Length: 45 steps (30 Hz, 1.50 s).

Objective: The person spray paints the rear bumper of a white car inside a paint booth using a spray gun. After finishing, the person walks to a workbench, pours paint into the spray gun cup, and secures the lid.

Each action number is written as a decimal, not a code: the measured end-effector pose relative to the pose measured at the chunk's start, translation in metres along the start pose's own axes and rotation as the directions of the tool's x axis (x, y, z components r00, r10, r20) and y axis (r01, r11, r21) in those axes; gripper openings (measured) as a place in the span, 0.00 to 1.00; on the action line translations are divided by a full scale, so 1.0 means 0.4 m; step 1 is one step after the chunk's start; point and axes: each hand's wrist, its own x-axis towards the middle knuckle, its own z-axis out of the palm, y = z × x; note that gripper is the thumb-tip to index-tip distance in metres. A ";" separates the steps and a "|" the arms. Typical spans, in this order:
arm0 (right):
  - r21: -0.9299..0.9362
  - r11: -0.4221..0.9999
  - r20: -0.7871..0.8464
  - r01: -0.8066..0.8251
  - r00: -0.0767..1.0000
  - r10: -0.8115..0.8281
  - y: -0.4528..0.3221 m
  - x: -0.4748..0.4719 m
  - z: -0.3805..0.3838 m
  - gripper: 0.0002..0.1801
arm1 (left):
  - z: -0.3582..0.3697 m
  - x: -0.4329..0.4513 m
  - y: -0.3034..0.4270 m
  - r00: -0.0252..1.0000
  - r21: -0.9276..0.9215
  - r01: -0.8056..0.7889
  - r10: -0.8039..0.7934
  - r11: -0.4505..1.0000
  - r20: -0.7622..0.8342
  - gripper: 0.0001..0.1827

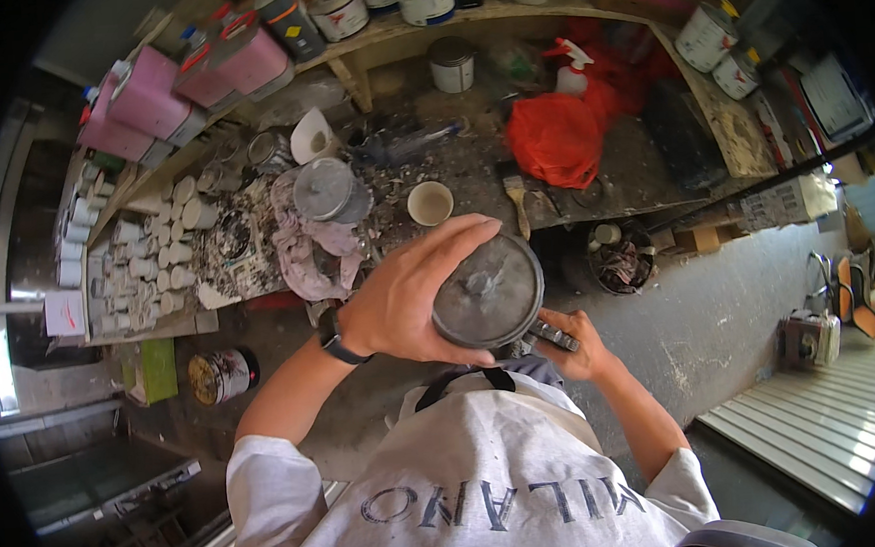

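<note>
My left hand [416, 297] wraps around a round, grey, lidded metal pot [488, 293], its thumb and fingers on opposite sides. At the pot's lower right, my right hand [573, 344] grips a dark, crusted handle [554, 335] that appears to belong to it. The pot hangs in front of my apron, near the bench's front edge; its underside is hidden. Beyond it on the bench stands a pale cup [430, 203]. A flat paintbrush [516, 201] lies to the right of the cup, and a pinkish rag [316, 258] lies to the left, beside a grey lidded container [324, 191].
The stained workbench [460, 152] carries a crumpled red plastic bag [558, 138], a spray bottle [571, 73] and a can [452, 66]. Many small cups [173, 253] crowd the left. Pink jugs [149, 95] line the shelf. A waste bin [621, 262] and a bucket [222, 375] stand below bench level.
</note>
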 end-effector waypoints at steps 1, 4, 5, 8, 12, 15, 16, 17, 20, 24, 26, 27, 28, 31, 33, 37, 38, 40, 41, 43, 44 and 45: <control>0.002 0.995 0.048 -0.102 0.994 0.102 -0.006 -0.006 0.005 0.30 | 0.008 -0.003 -0.002 0.999 0.009 0.012 -0.012 1.000 -0.035 0.59; 0.048 0.989 -0.055 -0.137 0.989 0.139 -0.005 -0.015 0.041 0.32 | 0.041 -0.024 -0.029 0.991 0.072 0.023 -0.014 0.997 -0.134 0.58; 0.075 0.986 -0.094 -0.152 0.983 0.159 0.000 -0.015 0.057 0.33 | 0.055 -0.033 -0.039 0.982 0.047 0.072 -0.062 0.996 -0.181 0.58; -0.074 0.975 -0.228 -0.207 0.956 0.186 0.017 -0.006 0.114 0.40 | 0.123 -0.058 -0.051 0.874 -0.061 0.253 -0.255 0.966 -0.413 0.57; -0.234 0.961 -0.321 -0.145 0.945 0.064 0.031 0.022 0.144 0.47 | 0.201 -0.079 -0.065 0.688 -0.101 0.300 -0.289 0.949 -0.666 0.59; -0.308 0.951 -0.307 -0.014 0.948 -0.086 0.031 0.036 0.139 0.50 | 0.219 -0.129 -0.044 0.635 -0.160 0.303 -0.324 0.939 -0.701 0.60; -0.334 0.943 -0.279 0.009 0.954 -0.108 0.032 0.040 0.139 0.51 | 0.211 -0.156 -0.034 0.655 -0.108 0.326 -0.307 0.939 -0.691 0.62; -0.358 0.933 -0.263 0.035 0.955 -0.137 0.031 0.040 0.142 0.51 | 0.213 -0.168 -0.029 0.638 -0.254 0.259 -0.362 0.932 -0.680 0.63; -0.367 0.929 -0.199 0.043 0.972 -0.123 0.030 0.047 0.167 0.52 | 0.202 -0.204 -0.002 0.604 -0.220 0.306 -0.367 0.927 -0.708 0.56; -0.335 0.942 -0.219 -0.032 0.975 -0.044 0.037 0.053 0.212 0.51 | 0.156 -0.214 -0.020 0.242 -0.713 -0.111 -0.677 0.693 -0.695 0.46; -0.297 0.952 -0.240 -0.070 0.971 -0.004 0.048 0.046 0.220 0.49 | 0.101 -0.253 -0.048 0.179 -0.698 -0.353 -0.687 0.623 -0.704 0.43; -0.278 0.957 -0.262 -0.079 0.965 0.004 0.055 0.038 0.219 0.47 | 0.074 -0.282 -0.067 0.163 -0.686 -0.338 -0.678 0.644 -0.717 0.43; -0.258 0.962 -0.294 -0.093 0.956 0.014 0.063 0.026 0.216 0.46 | 0.054 -0.309 -0.101 0.044 -0.688 -0.343 -0.721 0.639 -0.691 0.44; -0.272 0.930 -0.347 -0.249 0.927 0.147 0.083 -0.031 0.200 0.41 | -0.011 -0.429 -0.259 -0.033 -0.779 -0.305 -0.823 0.548 -0.567 0.45; -0.244 0.879 -0.368 -0.410 0.877 0.307 0.091 -0.081 0.184 0.38 | -0.031 -0.502 -0.396 -0.096 -0.871 -0.279 -0.914 0.405 -0.394 0.47; -0.301 0.678 -0.423 -0.670 0.731 0.535 0.107 -0.165 0.143 0.37 | -0.024 -0.576 -0.653 0.050 -0.948 -0.116 -0.952 0.296 -0.303 0.44; -0.333 0.587 -0.423 -0.738 0.673 0.606 0.113 -0.177 0.132 0.37 | -0.030 -0.582 -0.705 0.101 -0.972 -0.144 -0.974 0.185 -0.201 0.42; -0.421 0.374 -0.424 -0.826 0.544 0.725 0.126 -0.191 0.113 0.35 | -0.031 -0.567 -0.804 0.189 -0.976 -0.200 -0.974 0.087 -0.125 0.41; -0.452 0.328 -0.410 -0.830 0.520 0.750 0.134 -0.191 0.105 0.35 | -0.031 -0.555 -0.847 0.213 -0.973 -0.223 -0.972 0.052 -0.100 0.41; -0.530 0.218 -0.394 -0.820 0.465 0.792 0.152 -0.176 0.092 0.35 | -0.022 -0.531 -0.913 0.221 -0.988 -0.140 -0.971 0.067 -0.097 0.41; -0.562 0.198 -0.379 -0.803 0.463 0.801 0.161 -0.163 0.088 0.35 | -0.015 -0.523 -0.937 0.226 -0.992 -0.095 -0.969 0.082 -0.102 0.41; -0.566 0.176 -0.373 -0.805 0.441 0.816 0.170 -0.147 0.085 0.34 | -0.008 -0.518 -0.955 0.164 -0.996 -0.016 -0.982 0.088 -0.089 0.42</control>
